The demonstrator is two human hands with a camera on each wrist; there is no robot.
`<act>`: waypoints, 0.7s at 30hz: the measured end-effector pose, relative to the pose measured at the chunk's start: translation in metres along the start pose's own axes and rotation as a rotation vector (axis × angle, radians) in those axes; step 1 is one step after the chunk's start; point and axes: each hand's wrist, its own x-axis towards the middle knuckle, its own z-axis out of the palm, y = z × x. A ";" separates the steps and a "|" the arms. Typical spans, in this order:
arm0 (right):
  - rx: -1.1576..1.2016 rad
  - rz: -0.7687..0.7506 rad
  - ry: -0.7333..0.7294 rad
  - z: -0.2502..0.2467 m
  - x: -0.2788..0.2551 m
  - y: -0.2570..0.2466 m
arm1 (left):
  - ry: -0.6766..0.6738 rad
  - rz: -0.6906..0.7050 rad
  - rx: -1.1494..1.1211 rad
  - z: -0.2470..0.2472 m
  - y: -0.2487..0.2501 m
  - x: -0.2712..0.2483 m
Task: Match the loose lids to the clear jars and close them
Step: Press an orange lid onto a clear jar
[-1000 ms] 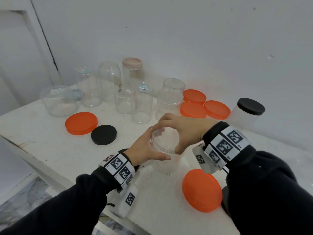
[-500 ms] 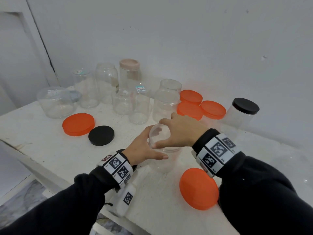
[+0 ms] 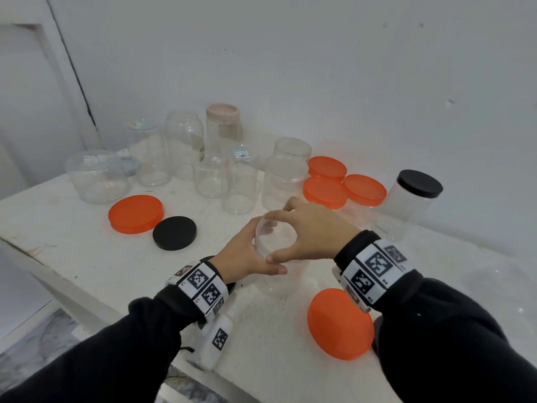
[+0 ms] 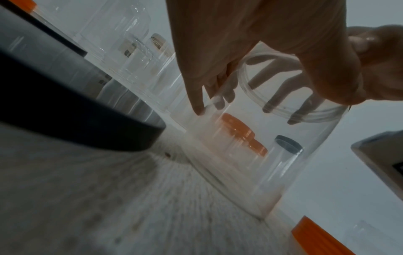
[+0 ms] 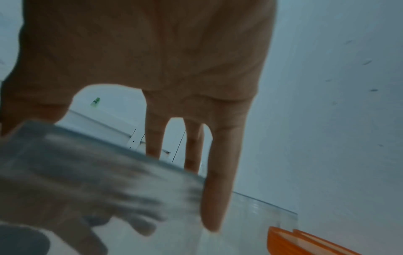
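Note:
A clear jar (image 3: 280, 282) stands upright near the table's front, between my two hands. My left hand (image 3: 252, 254) grips its upper side, thumb in front and fingers round the back. From above, my right hand (image 3: 293, 237) curls its thumb and fingers round the clear lid (image 3: 276, 238) on the jar's mouth. The left wrist view shows the jar (image 4: 250, 163), the lid's rim (image 4: 283, 110) and my right hand's fingers (image 4: 281, 93) through the plastic. In the right wrist view my right hand (image 5: 152, 60) reaches down over the blurred lid (image 5: 87, 163).
Loose lids lie about: an orange lid (image 3: 135, 213) and a black lid (image 3: 174, 232) at the left, another orange lid (image 3: 340, 327) at the front right. Behind stand several open clear jars (image 3: 238, 184), a pink-lidded jar (image 3: 223, 126), orange-lidded jars (image 3: 325, 191) and a black-lidded jar (image 3: 412, 199).
My right hand has turned on top of the jar, its thumb swinging left toward my left thumb. The left hand has kept its hold and the jar has stayed in place.

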 end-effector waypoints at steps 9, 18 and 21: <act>-0.013 0.036 0.101 0.010 -0.003 -0.004 | -0.011 0.029 -0.023 -0.002 0.003 0.000; 0.261 0.026 -0.034 0.009 -0.018 0.010 | -0.118 0.004 0.004 -0.008 0.007 0.001; 0.278 -0.002 -0.072 0.008 -0.023 0.019 | -0.157 -0.018 -0.044 -0.017 0.011 0.005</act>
